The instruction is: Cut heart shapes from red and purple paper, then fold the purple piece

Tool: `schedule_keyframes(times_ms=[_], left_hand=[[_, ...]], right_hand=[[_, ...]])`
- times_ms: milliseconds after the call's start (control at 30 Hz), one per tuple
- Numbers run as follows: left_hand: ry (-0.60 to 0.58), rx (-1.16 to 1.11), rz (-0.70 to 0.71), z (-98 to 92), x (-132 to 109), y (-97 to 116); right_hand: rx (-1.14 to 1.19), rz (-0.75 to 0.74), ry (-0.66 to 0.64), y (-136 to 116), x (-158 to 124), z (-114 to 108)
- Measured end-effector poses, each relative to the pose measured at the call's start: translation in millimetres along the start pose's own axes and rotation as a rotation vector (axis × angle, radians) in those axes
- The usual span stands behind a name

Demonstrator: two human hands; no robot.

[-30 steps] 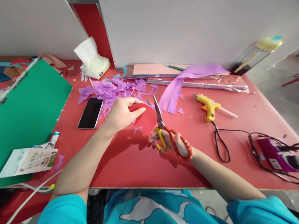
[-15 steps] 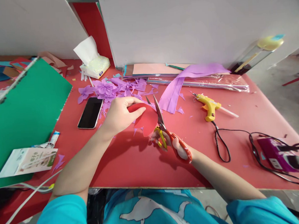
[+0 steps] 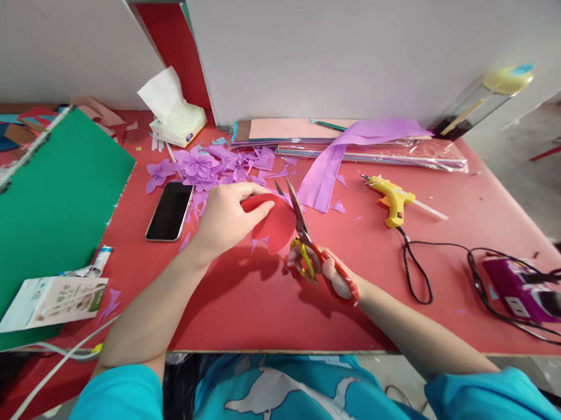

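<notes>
My left hand (image 3: 231, 216) pinches a piece of red paper (image 3: 278, 226) with a rounded, lobed lower edge. Wrapped in the handles of a pair of scissors (image 3: 300, 218) is my right hand (image 3: 325, 270); one handle is red, the other yellow. The scissor blades stand apart, pointing up and away along the paper's right edge. Whether they touch the paper I cannot tell. Beyond my left hand lie purple paper flowers (image 3: 198, 166) and scraps. A long purple paper strip (image 3: 323, 175) stretches from behind the blades to the back of the table.
Left stand a black phone (image 3: 170, 212), a tissue pack (image 3: 180, 124) and a green board (image 3: 67, 217) with a white packet (image 3: 53, 303). Right are a yellow glue gun (image 3: 391, 198), its cord, and a purple power strip (image 3: 518, 290). Wrapped paper stacks (image 3: 376, 155) lie along the back.
Almost nothing has moved. The scissors and the red paper have shifted very slightly; both hands keep their holds.
</notes>
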State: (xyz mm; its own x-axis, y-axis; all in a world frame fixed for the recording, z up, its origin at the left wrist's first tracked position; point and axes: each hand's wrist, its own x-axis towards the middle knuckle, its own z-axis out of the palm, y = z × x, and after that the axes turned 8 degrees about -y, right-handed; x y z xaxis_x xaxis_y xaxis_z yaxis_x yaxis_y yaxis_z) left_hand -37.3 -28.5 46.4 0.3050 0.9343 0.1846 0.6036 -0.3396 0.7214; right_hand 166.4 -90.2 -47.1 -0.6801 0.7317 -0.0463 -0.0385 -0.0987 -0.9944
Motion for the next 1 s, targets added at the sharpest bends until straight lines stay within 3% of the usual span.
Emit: schedule_keyframes(times_ms=[200,500,1000], left_hand=[[0.016,0.074,0.02,-1.2,-1.0,1.6],[0.002,0.002,-0.001,0.1,-1.2,1.7],[0.014,0.045,-0.008,-2.7,-3.3,5.4]], right_hand=[[0.004,-0.025,-0.003,8.5,-0.6,-1.2],[-0.017,-0.023,-0.044,7.4,-1.2,-3.5],[0.272,0.081,-0.072,3.9,0.5,2.7]])
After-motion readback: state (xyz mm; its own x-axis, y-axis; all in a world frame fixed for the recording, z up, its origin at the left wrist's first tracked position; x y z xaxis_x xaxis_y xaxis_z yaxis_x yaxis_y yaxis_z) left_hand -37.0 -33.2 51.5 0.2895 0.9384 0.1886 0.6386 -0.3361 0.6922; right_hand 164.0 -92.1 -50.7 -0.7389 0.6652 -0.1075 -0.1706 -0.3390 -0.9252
